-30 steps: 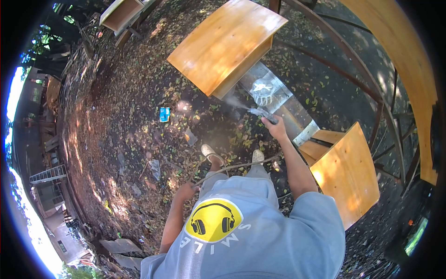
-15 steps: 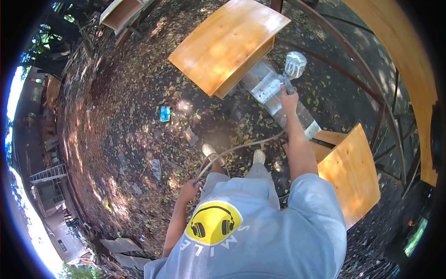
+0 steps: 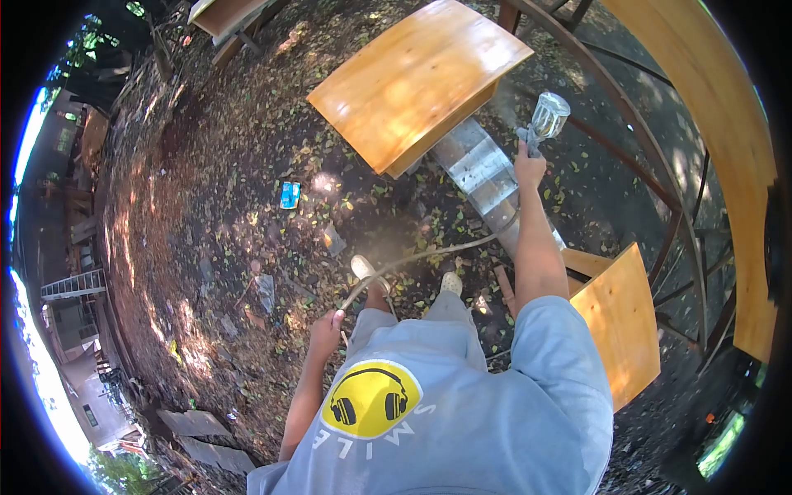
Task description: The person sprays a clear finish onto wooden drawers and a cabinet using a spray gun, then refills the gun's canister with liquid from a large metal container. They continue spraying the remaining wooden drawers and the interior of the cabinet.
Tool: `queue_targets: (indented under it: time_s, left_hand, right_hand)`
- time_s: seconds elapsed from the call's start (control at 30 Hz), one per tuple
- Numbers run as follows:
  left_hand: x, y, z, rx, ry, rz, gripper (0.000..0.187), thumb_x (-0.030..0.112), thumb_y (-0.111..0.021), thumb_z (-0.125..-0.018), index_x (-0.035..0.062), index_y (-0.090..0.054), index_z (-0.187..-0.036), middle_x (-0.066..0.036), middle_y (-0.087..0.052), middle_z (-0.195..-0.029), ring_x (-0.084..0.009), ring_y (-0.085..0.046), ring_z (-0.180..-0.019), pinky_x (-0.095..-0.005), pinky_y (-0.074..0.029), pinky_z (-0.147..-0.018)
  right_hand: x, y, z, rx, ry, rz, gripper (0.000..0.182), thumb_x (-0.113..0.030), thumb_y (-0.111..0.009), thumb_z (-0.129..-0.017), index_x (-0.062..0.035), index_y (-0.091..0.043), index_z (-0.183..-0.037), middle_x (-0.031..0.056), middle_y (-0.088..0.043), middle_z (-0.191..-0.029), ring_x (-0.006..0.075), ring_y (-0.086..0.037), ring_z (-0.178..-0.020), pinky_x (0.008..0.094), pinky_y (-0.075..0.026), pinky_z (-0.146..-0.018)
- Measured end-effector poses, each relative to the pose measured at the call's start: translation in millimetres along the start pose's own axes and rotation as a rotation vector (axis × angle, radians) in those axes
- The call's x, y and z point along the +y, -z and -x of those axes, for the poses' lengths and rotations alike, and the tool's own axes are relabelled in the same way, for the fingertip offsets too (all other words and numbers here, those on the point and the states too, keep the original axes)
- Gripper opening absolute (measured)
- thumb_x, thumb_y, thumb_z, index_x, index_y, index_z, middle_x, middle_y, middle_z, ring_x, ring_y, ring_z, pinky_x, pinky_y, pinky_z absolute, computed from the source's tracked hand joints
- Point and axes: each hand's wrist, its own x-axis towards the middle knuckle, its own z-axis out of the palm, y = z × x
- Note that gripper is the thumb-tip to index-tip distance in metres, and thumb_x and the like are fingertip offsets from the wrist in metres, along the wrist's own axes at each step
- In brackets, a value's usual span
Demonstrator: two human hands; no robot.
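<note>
Head camera view: the right hand [image 3: 530,171] was closed around the handle of a spray gun [image 3: 529,141], right of centre in the upper half of the frame. Its fingers were wrapped together on the grip; trigger position could not be determined. A shiny cup [image 3: 550,115] was attached to the spray gun, above the hand; its contents could not be identified.

The left hand [image 3: 327,327], left of centre in the lower half, was clamped on a hose [image 3: 429,250]. The hose curved over the shoes [image 3: 451,284] and reached the right forearm.

The spray gun was near the upper right edge of a silver board [image 3: 477,163]. This board extended diagonally between a wooden desk [image 3: 421,78] at upper centre and a second wooden desk [image 3: 623,326] at lower right. An open-fronted box [image 3: 227,16] was at the upper left; its contents were indistinct. A blue packet [image 3: 289,195] lay on leaf-covered ground, left of centre.
</note>
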Motion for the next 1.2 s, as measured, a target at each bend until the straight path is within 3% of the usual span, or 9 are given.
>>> queue_targets:
  time_s: [0.27, 0.37, 0.47, 0.57, 0.8, 0.93, 1.03, 1.13, 1.2]
  left_hand:
    - [-23.6, -6.6, 6.2, 0.013, -0.034, -0.066, 0.044, 0.042, -0.049, -0.097, 0.0011, -0.064, -0.090, -0.023, -0.061, -0.072, -0.0427, -0.060, -0.070, -0.0477, -0.046, -0.063]
    - [-22.5, -1.4, 9.1, -0.012, 0.047, -0.027, 0.043, 0.041, -0.050, -0.096, 0.0019, -0.066, -0.090, -0.023, -0.062, -0.073, -0.0426, -0.061, -0.071, -0.0471, -0.046, -0.064]
    - [-37.0, -3.5, 12.1, 0.008, 0.055, -0.029, 0.042, 0.041, -0.050, -0.096, 0.0028, -0.068, -0.091, -0.023, -0.063, -0.075, -0.0420, -0.062, -0.073, -0.0465, -0.047, -0.065]
    - [-44.6, -2.5, 16.9, -0.020, 0.067, -0.031, 0.041, 0.040, -0.051, -0.096, 0.0031, -0.068, -0.092, -0.022, -0.064, -0.076, -0.0407, -0.063, -0.074, -0.0458, -0.047, -0.067]
    - [-72.6, -17.5, 25.2, -0.059, 0.091, -0.061, 0.037, 0.037, -0.053, -0.095, 0.0026, -0.068, -0.092, -0.023, -0.064, -0.080, -0.0418, -0.063, -0.078, -0.0462, -0.047, -0.069]
    - [-67.0, -14.1, 28.3, -0.109, 0.112, -0.060, 0.037, 0.037, -0.053, -0.095, 0.0035, -0.068, -0.096, -0.025, -0.064, -0.082, -0.0445, -0.062, -0.081, -0.0483, -0.047, -0.072]
    - [-57.5, -11.4, 31.2, -0.127, 0.124, -0.036, 0.037, 0.037, -0.052, -0.095, 0.0045, -0.069, -0.096, -0.025, -0.064, -0.079, -0.0440, -0.062, -0.079, -0.0484, -0.047, -0.071]
    - [-45.8, -7.7, 29.7, -0.154, 0.175, -0.018, 0.037, 0.037, -0.051, -0.096, 0.0053, -0.070, -0.097, -0.025, -0.064, -0.077, -0.0436, -0.063, -0.078, -0.0485, -0.047, -0.070]
    - [-48.3, -7.4, 25.5, -0.146, 0.188, -0.026, 0.038, 0.038, -0.050, -0.096, 0.0054, -0.070, -0.097, -0.025, -0.064, -0.076, -0.0433, -0.063, -0.078, -0.0484, -0.047, -0.071]
  right_hand:
    - [21.3, -8.2, 45.9, -0.200, 0.037, 0.012, 0.038, -0.032, -0.071, -0.085, 0.0042, -0.069, -0.098, 0.0160, -0.071, -0.083, 0.0217, -0.068, -0.080, 0.0328, -0.049, -0.076]
    - [38.2, -16.8, 66.8, -0.231, 0.068, -0.098, 0.040, -0.032, -0.071, -0.084, 0.0038, -0.068, -0.101, 0.0155, -0.072, -0.089, 0.0229, -0.068, -0.083, 0.0331, -0.049, -0.077]
    - [58.6, -25.1, 86.8, -0.242, 0.036, -0.080, 0.043, -0.037, -0.072, -0.082, 0.0017, -0.069, -0.101, 0.0215, -0.070, -0.097, 0.0350, -0.067, -0.095, 0.0408, -0.049, -0.083]
    - [20.3, -1.1, 122.5, -0.353, -0.040, -0.048, 0.048, -0.038, -0.073, -0.081, 0.0050, -0.068, -0.101, 0.0224, -0.069, -0.099, 0.0354, -0.066, -0.097, 0.0407, -0.048, -0.084]
    - [36.6, -4.9, 168.4, -0.500, 0.086, -0.254, 0.037, -0.030, -0.073, -0.083, 0.0028, -0.069, -0.101, 0.0156, -0.071, -0.087, 0.0227, -0.067, -0.083, 0.0326, -0.049, -0.077]
    - [44.7, -3.0, 181.2, -0.687, 0.099, -0.211, 0.035, -0.029, -0.071, -0.084, -0.0011, -0.069, -0.105, 0.0164, -0.072, -0.089, 0.0259, -0.068, -0.084, 0.0343, -0.049, -0.076]
    - [53.0, -13.6, 184.6, -0.661, 0.144, -0.176, 0.034, -0.028, -0.072, -0.085, 0.0014, -0.069, -0.102, 0.0122, -0.072, -0.087, 0.0175, -0.066, -0.081, 0.0316, -0.049, -0.075]
    - [54.6, -17.6, 184.9, -0.551, 0.089, -0.083, 0.035, -0.029, -0.071, -0.085, 0.0004, -0.069, -0.103, 0.0146, -0.072, -0.089, 0.0218, -0.068, -0.083, 0.0328, -0.050, -0.077]
    - [50.7, -18.3, 175.6, -0.509, 0.025, -0.086, 0.037, -0.033, -0.070, -0.084, -0.0023, -0.069, -0.106, 0.0197, -0.070, -0.094, 0.0318, -0.066, -0.092, 0.0378, -0.049, -0.081]
